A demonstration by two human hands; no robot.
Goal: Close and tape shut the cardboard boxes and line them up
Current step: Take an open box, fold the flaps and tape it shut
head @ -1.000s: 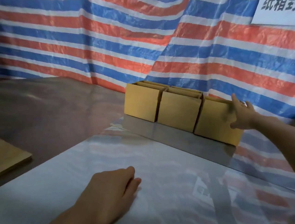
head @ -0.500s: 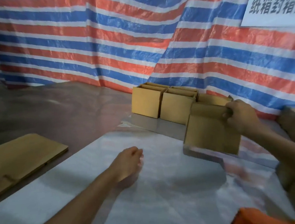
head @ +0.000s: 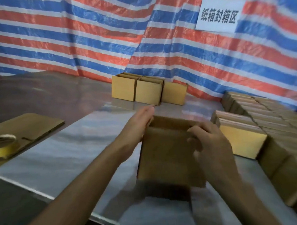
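Far left, a roll of tape (head: pixel 0 146) lies by a flat piece of cardboard (head: pixel 28 125), off the shiny worktop (head: pixel 66 151). No hand is on it.

Next comes the left hand (head: pixel 141 120). Its fingers look straight & flat on the left wall of the box (head: pixel 167 152), near the top. It's blurry, so can't tell if the thumb hooks inside.

The box is at the near middle of the worktop, between both hands, top open. Can't tell if it rests there or is just lifted. Behind it, at the far edge, three more boxes (head: pixel 149 90) stand in a row.

The right hand (head: pixel 207 139) has its fingers curled over the box's near top edge, gripping it.

Far right is a pile of flat boxes (head: pixel 270 116).

The box is prob. empty & light. Its walls are thin & will bend if squeezed, so it's best to hold it at the corners, where it's stiff. The worktop looks slippery, so the box may slide. One hand should steady it while the flaps fold down. Flaps tend to pop up, so press them till the tape is on.
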